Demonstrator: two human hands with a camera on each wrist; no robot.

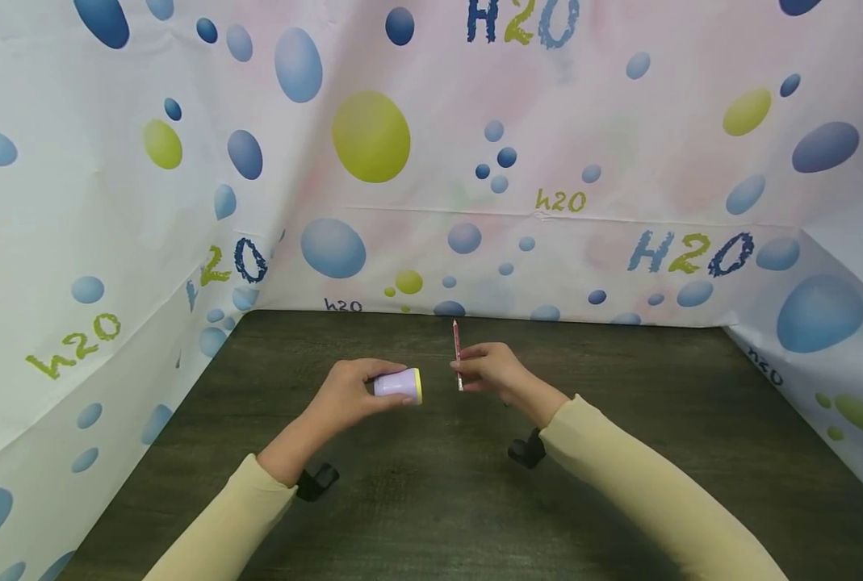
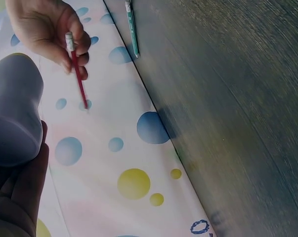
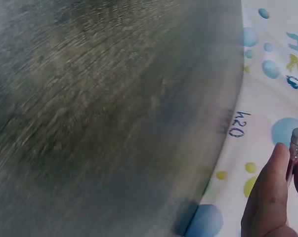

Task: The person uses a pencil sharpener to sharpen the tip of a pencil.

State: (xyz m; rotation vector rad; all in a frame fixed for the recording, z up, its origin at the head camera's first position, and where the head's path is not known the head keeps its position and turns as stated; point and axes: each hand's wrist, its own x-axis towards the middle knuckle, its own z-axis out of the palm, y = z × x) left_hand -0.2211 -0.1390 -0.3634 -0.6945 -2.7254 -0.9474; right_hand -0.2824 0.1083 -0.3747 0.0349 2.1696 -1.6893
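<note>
In the head view my left hand (image 1: 347,393) grips a small lavender container (image 1: 395,383) with a yellow rim, tilted on its side above the table. The left wrist view shows the container (image 2: 15,108) close up, with a narrowed waist. To its right, my right hand (image 1: 495,369) pinches a red pencil (image 1: 458,351) between thumb and fingers. This pencil stands nearly upright, point up and eraser end (image 3: 297,136) down. Pencil and container are apart. A green pencil (image 2: 132,29) lies on the table in the left wrist view; the right arm mostly hides that spot in the head view.
The dark wooden table (image 1: 431,508) stretches under both arms. A white sheet (image 1: 475,266) with blue and green dots and H2O lettering stands along its back and sides. Black wrist mounts (image 1: 318,482) hang below both wrists.
</note>
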